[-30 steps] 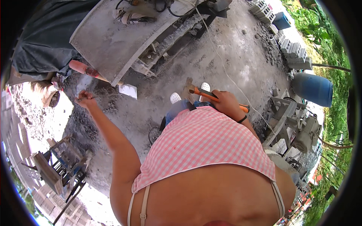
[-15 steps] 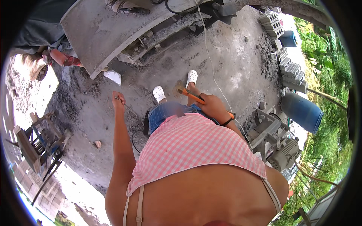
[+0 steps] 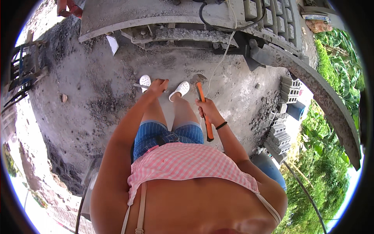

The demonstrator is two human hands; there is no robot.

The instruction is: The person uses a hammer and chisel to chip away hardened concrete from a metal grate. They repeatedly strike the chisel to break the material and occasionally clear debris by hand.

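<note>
My right hand [image 3: 209,108] is closed around the handle of a hammer [image 3: 201,95]. The hammer has an orange handle with a black end, and its dull metal head points away from me. In front of my legs, my left hand [image 3: 159,86] is closed on a thin grey metal bar [image 3: 140,85] that sticks out to the left, over one white clog [image 3: 145,80]. The rest of the bar is hidden by the fingers, and its exact kind does not show. Hammer and bar are apart.
A dusty metal table [image 3: 156,13] with a curved edge stands ahead. Grey moulded rows [image 3: 269,17] sit at its right, beside a cable [image 3: 233,29]. A curved metal beam [image 3: 323,85] juts out right, near stacked hollow blocks [image 3: 290,89] and a blue barrel [image 3: 269,168].
My view and body have turned right toward the grey rows. My left hand has come in from the side to before my legs. The hammer now stands more upright, farther from my body.
</note>
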